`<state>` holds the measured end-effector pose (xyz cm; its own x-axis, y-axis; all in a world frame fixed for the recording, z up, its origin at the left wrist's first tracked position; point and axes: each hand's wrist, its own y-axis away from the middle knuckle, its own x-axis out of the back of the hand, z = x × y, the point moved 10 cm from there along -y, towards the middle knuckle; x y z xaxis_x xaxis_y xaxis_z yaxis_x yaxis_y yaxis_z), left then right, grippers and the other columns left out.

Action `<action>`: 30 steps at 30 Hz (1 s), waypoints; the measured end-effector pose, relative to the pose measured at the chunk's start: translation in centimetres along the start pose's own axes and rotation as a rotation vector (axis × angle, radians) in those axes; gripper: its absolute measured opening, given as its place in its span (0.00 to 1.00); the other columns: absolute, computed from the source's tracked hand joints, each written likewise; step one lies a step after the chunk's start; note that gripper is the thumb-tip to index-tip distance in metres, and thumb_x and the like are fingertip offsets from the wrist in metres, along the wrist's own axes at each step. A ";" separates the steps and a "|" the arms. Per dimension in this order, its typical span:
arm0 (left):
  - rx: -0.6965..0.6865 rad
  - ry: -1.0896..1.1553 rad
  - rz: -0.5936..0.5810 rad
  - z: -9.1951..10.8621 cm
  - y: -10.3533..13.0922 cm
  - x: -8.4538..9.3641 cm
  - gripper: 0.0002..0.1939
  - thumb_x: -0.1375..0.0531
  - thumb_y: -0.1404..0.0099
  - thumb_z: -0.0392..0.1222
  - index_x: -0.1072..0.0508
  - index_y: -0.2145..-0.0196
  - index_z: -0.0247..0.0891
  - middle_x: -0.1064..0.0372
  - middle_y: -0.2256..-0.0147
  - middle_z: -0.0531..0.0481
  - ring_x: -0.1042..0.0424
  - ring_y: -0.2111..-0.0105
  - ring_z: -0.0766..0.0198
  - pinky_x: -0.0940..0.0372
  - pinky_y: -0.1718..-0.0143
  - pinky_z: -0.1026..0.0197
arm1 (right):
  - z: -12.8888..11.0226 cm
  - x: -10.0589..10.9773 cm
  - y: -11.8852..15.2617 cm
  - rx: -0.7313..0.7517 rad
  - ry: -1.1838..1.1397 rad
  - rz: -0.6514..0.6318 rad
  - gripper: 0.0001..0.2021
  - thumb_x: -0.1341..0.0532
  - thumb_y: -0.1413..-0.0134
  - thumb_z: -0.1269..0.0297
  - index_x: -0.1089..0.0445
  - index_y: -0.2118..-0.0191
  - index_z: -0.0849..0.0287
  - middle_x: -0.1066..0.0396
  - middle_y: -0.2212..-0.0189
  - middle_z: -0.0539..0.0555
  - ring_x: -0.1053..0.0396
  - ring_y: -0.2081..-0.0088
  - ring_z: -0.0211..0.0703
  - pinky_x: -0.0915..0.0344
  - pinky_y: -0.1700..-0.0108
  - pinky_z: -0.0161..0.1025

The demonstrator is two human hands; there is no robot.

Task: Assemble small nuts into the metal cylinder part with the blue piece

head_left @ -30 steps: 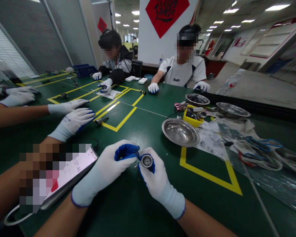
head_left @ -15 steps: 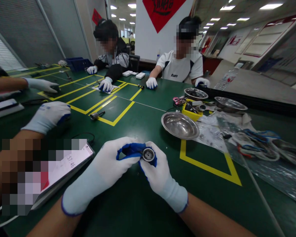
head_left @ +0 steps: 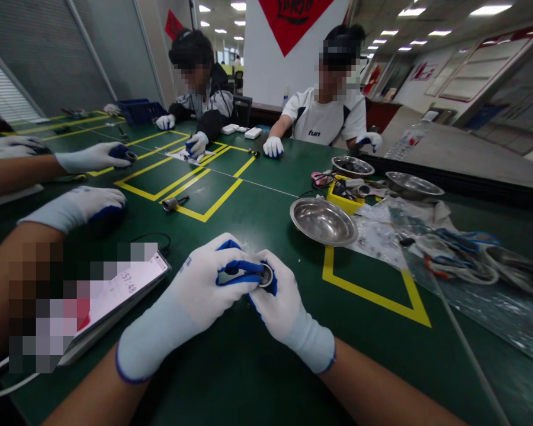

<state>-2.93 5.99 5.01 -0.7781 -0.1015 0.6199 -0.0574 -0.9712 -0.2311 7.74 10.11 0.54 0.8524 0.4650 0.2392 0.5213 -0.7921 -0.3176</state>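
In the head view my right hand [head_left: 285,300], in a white glove with blue palm, is closed around a round hollow metal part [head_left: 269,277]. Its open end faces me, showing a bright ring rim and a dark inside. My left hand [head_left: 204,278], gloved alike, has thumb and fingertips pinched together at the part's opening. Whether a small piece sits between those fingertips cannot be made out. Both hands are held over the green table [head_left: 249,378]. Beyond my left hand, a similar metal cylinder with a thin stem [head_left: 174,203] lies by the yellow tape.
A propped phone [head_left: 137,278] stands left of my hands. To the right are a steel bowl [head_left: 324,222], a yellow bin [head_left: 344,198] of parts, two more bowls, plastic bags and cables [head_left: 462,248]. Co-workers' gloved hands [head_left: 93,204] are at the left and across the table.
My left fingertips have moved right, onto the opening of the metal part, and now cover some of it. A co-worker's hand at the left has lifted a dark round part.
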 end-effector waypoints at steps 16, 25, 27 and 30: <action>0.053 0.156 -0.031 0.3 0.1 -0.3 0.10 0.36 0.30 0.45 0.16 0.55 0.42 0.19 0.55 0.48 0.22 0.55 0.56 0.27 0.48 0.55 | 0.1 0.3 -0.1 0.025 -0.016 0.025 0.03 0.39 0.41 0.64 0.32 0.63 0.55 0.26 0.67 0.51 0.27 0.64 0.46 0.29 0.60 0.43; 0.096 0.097 0.014 -0.2 0.0 0.3 0.10 0.34 0.33 0.45 0.17 0.56 0.42 0.19 0.57 0.49 0.21 0.57 0.56 0.26 0.52 0.55 | -0.3 0.4 0.0 0.056 -0.016 0.037 0.02 0.39 0.41 0.64 0.33 0.65 0.55 0.28 0.69 0.50 0.28 0.67 0.44 0.31 0.63 0.41; 0.052 0.046 0.008 0.3 -0.1 0.3 0.09 0.35 0.32 0.45 0.17 0.57 0.42 0.20 0.58 0.48 0.22 0.58 0.57 0.27 0.52 0.55 | -0.4 0.3 0.0 0.055 -0.034 0.028 0.02 0.39 0.41 0.65 0.33 0.64 0.55 0.28 0.69 0.51 0.28 0.66 0.44 0.30 0.62 0.42; -0.018 -0.034 0.008 0.8 -0.2 0.2 0.08 0.36 0.31 0.46 0.16 0.59 0.44 0.23 0.58 0.49 0.25 0.58 0.58 0.28 0.55 0.57 | -0.3 0.1 -0.1 0.043 -0.051 0.003 0.02 0.40 0.41 0.65 0.33 0.64 0.55 0.28 0.68 0.51 0.27 0.65 0.45 0.28 0.60 0.44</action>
<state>-2.59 5.95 5.78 -0.7567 -0.1169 0.6433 -0.0631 -0.9663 -0.2497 7.79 10.07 0.88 0.8544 0.4832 0.1911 0.5191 -0.7764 -0.3573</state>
